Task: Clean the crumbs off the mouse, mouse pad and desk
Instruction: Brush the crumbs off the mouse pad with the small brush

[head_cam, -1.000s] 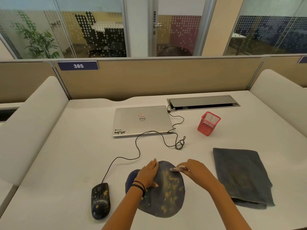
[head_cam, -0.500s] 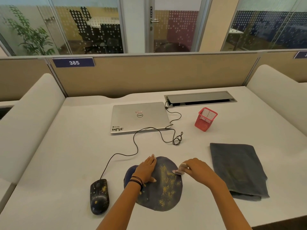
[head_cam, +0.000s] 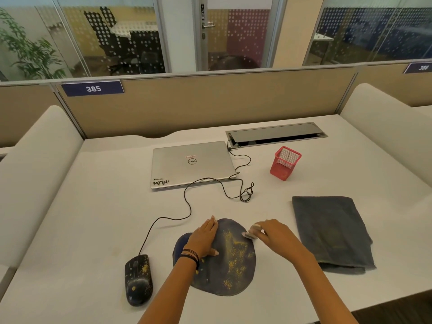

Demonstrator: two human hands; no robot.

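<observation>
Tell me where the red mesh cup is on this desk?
In the head view the red mesh cup stands right of the closed laptop, in front of the metal cable hatch and beyond the grey towel.

One white desk (head_cam: 93,218). On it: one closed silver laptop (head_cam: 191,163) far centre, one red mesh cup (head_cam: 285,163) far right, one folded grey cloth (head_cam: 332,232) near right, one dark round mouse pad (head_cam: 224,272) near centre, one black mouse (head_cam: 138,279) near left. Two hands: left hand (head_cam: 204,238), right hand (head_cam: 273,232). One small pale object (head_cam: 249,234). Yellow crumbs (head_cam: 236,253) too many to count.
</observation>
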